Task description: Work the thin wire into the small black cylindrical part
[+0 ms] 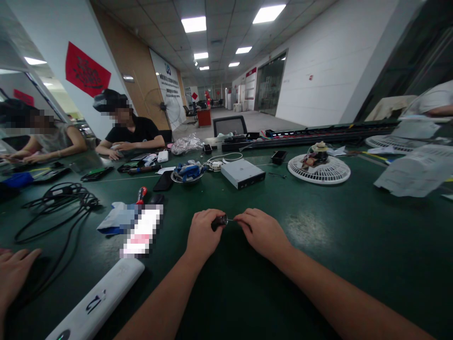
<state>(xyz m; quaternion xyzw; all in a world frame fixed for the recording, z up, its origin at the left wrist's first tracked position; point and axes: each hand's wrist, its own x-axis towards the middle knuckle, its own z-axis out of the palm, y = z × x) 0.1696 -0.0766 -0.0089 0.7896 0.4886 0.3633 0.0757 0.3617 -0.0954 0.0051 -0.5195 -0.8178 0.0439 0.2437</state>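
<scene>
My left hand (205, 231) is wrapped round a short dark cylinder (221, 220), whose open-looking round end faces right. Pinched in the fingertips of my right hand (260, 229) is a thin metal rod (230, 219), which points left at that end. Whether the rod sits inside the cylinder or only touches it, I cannot tell. Both hands are low over the green table (226, 293). Beyond them lies a grey optical disc drive (242, 173) with a black front.
A white fan grille with a motor (318, 165) lies right. Left are a white oblong device (102, 297), black cables (63, 198), a red-handled tool (142, 194) and a bowl of blue items (188, 171). Another person's hand (14, 271) rests at the left edge; people sit across.
</scene>
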